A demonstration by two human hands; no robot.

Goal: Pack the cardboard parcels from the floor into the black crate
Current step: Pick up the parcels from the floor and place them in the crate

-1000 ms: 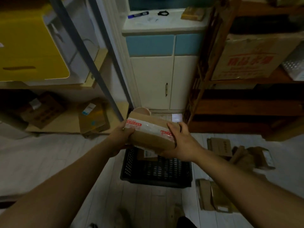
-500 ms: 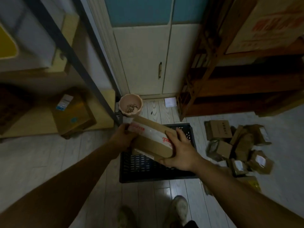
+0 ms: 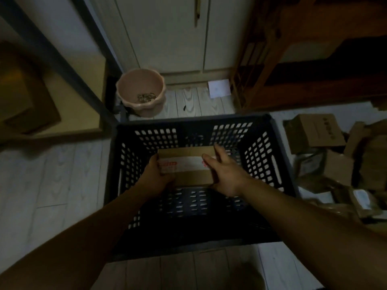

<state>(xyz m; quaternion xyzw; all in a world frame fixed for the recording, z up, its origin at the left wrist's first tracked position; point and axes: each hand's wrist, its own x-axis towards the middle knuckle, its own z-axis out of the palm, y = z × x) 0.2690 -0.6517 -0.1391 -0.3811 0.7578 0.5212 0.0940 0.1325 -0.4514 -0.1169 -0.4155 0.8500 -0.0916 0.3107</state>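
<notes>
A black perforated crate [image 3: 194,122] stands on the pale wooden floor right below me. Inside it, low near the bottom, is a brown cardboard parcel [image 3: 188,164] with white tape and red print. My left hand [image 3: 157,176] grips its left end. My right hand [image 3: 226,174] holds its right end, with the fingers spread over the top edge. Several more cardboard parcels [image 3: 314,130] lie heaped on the floor to the right of the crate.
A pink pot [image 3: 140,93] with debris inside stands just beyond the crate's far left corner. Behind it are white cabinet doors [image 3: 167,38]. A wooden shelf unit [image 3: 293,49] is at the back right, a low shelf with boxes [image 3: 27,105] at the left.
Both hands have lowered the parcel from above the crate down into it. My view has tilted down and moved closer to the crate.
</notes>
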